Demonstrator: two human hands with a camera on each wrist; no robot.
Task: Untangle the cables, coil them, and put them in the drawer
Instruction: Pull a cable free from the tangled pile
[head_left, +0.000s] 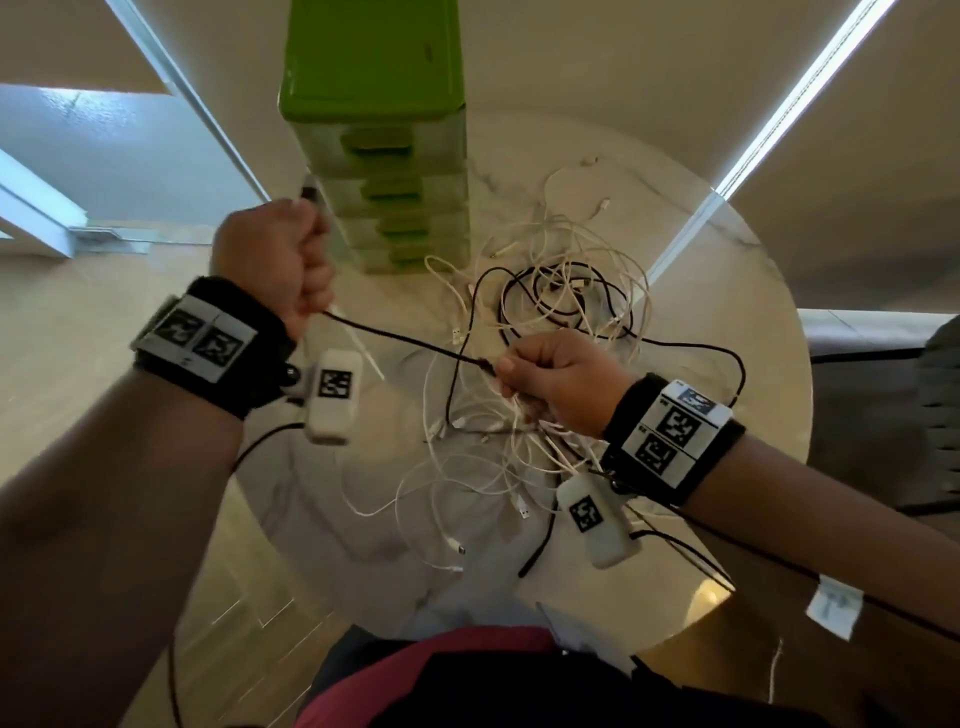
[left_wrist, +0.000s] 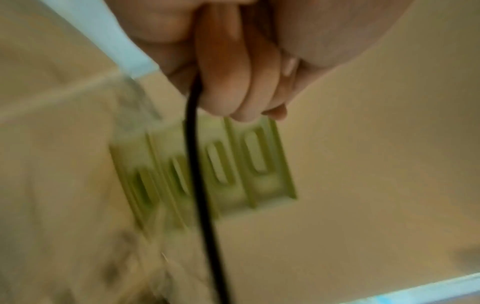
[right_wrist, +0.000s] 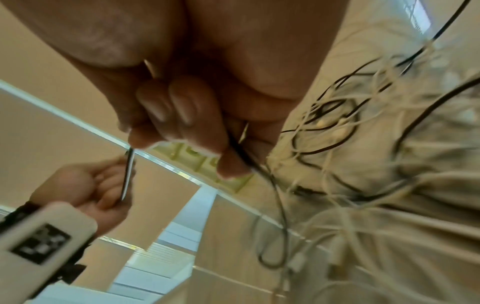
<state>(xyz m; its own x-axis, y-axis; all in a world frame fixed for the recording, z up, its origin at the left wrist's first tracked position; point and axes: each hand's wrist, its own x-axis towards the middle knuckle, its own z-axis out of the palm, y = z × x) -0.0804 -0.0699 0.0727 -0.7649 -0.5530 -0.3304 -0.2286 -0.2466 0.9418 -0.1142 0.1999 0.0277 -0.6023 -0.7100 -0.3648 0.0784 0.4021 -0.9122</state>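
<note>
Left hand (head_left: 275, 260): raised above the table's left edge, fingers curled into a fist round the black cable (head_left: 405, 340); the cable's plug end projects above the fist, toward the green drawer unit (head_left: 374, 130); the left wrist view confirms the cable emerging from beneath the curled fingers (left_wrist: 223, 82), the drawer fronts blurred behind it.

Right hand (head_left: 556, 379): held over the middle of the table, fingers curled, pinching the same black cable at a point further along; some white strands also appear caught under this hand, though how many cannot be told; the right wrist view shows the fingertips (right_wrist: 182, 109) folded onto the palm with the black cable (right_wrist: 249, 160) leaving beside them.

Black cable: stretched taut between the 2 hands; beyond the right hand it runs on in loops through the pile.

Tangle of white cables (head_left: 519, 452): lying loose on the round table (head_left: 769, 322), interlaced with black loops, spread from just in front of the drawer unit to the near edge; several connector ends visible.

Drawer unit: standing at the far side of the table; all drawers seen are closed.
</note>
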